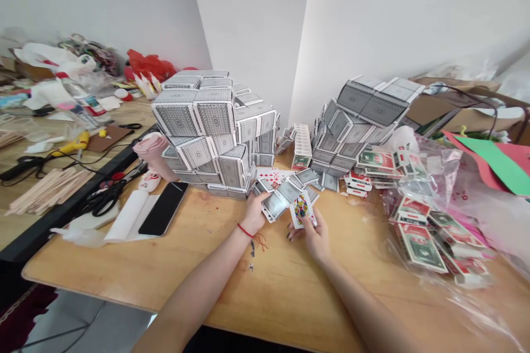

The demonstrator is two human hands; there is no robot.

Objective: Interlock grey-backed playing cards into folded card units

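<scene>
My left hand is closed on a folded playing-card piece with grey patterned backs. In my right hand is a face-up queen card, its thumb lying on the card's face. The two hands are close together low over the wooden table. Beyond them lie loose cards, among them a red-pip card and several grey-backed ones. At the back left rises a tall stack of card boxes, all built from playing cards. A second stack leans at the back right.
Printed card packs in clear plastic fill the right side. On the left are a black phone, black scissors, a pink cup, wooden sticks and a yellow glue gun. A white card column stands between the stacks.
</scene>
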